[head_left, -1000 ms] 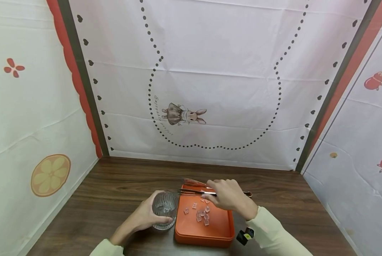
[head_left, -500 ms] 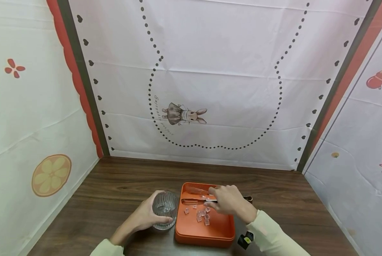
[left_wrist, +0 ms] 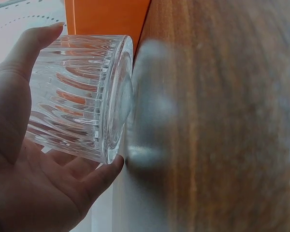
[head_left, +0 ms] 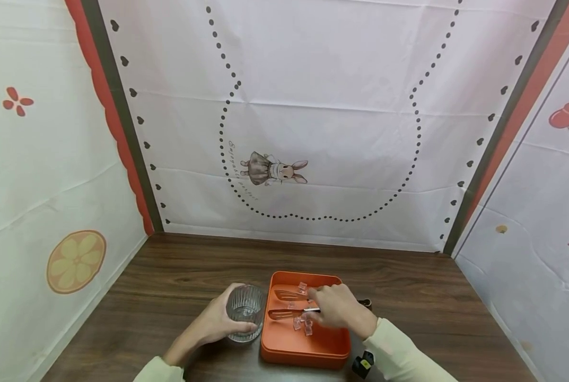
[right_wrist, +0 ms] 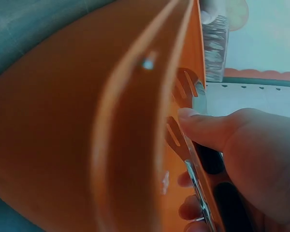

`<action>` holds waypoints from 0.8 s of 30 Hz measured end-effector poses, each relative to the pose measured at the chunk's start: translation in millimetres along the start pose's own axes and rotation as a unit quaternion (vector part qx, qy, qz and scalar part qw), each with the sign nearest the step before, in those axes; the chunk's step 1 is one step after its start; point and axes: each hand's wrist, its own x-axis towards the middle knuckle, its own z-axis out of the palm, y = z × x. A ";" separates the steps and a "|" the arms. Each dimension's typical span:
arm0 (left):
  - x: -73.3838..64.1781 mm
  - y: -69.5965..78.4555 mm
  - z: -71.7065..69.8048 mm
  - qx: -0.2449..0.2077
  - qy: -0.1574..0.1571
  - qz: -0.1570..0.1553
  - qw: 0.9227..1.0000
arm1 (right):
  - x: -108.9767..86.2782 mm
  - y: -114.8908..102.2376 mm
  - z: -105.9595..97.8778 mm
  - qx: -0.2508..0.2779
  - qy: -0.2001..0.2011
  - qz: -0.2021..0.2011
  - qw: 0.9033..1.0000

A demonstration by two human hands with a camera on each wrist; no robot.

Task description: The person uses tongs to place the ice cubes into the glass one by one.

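My left hand (head_left: 216,320) grips a clear ribbed drinking glass (head_left: 246,307) around its side, left of a shallow orange tray (head_left: 313,353). In the left wrist view the base of the glass (left_wrist: 82,96) is close over the tabletop. My right hand (head_left: 335,306) holds a pair of tongs (head_left: 286,314) with slotted tips and dark grip pads. The two tips stand apart inside the tray, pointing left. Small clear cubes (head_left: 297,323) lie around and between them, some partly covered by the tongs and hand. Slotted tips and the thumb also show in the right wrist view.
The dark wood table (head_left: 193,265) extends around the tray. Printed white cloth walls (head_left: 351,159) enclose it at the back and both sides. The tray's raised rim (right_wrist: 169,96) fills much of the right wrist view.
The tongs and right hand have moved from over the tray's far edge toward me and down among the cubes, tips still apart. The left hand and glass stay in place.
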 end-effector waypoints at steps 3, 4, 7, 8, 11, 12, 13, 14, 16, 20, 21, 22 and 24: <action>0.2 1.8 -0.6 0.002 0.002 0.000 1.000 | 0.1 -0.8 1.4 -0.002 -0.010 0.004 1.000; 0.2 2.1 -0.6 0.003 0.003 0.000 1.000 | 0.3 -1.0 1.9 -0.002 -0.013 0.006 1.000; -0.5 2.9 -0.7 0.004 0.002 0.000 1.000 | 0.0 -2.1 3.4 -0.001 -0.019 0.008 1.000; -0.6 2.7 -0.6 0.004 0.002 0.000 1.000 | -0.1 -2.4 4.1 0.001 -0.019 0.007 1.000; -0.9 1.9 -0.3 0.004 0.001 -0.002 1.000 | -0.6 -3.1 5.3 0.003 -0.019 0.006 1.000; -0.8 1.5 -0.2 0.004 0.001 -0.003 1.000 | -0.6 -3.2 5.8 0.003 -0.017 0.005 1.000; -0.7 1.1 -0.1 0.003 0.000 -0.004 1.000 | -0.8 -3.4 6.0 0.004 -0.014 0.003 1.000; -0.6 0.6 0.0 0.003 -0.001 -0.005 1.000 | -1.0 -3.6 6.5 0.003 -0.012 0.003 1.000; -0.7 0.3 -0.1 0.001 -0.002 -0.006 1.000 | -1.5 -3.8 7.2 0.005 -0.007 0.000 1.000; -0.6 0.3 -0.3 0.000 -0.004 -0.009 1.000 | -1.9 -3.3 9.4 0.004 0.010 -0.011 1.000; -0.5 0.6 -0.3 0.001 -0.005 -0.007 1.000 | -1.9 -3.1 10.0 0.004 0.014 -0.014 1.000; -0.4 0.7 -0.4 0.001 -0.005 -0.007 1.000 | -1.9 -2.8 10.3 0.001 0.020 -0.017 1.000; 0.2 0.5 -0.4 0.000 -0.005 -0.006 1.000 | -1.8 -2.5 10.7 -0.002 0.030 -0.022 0.999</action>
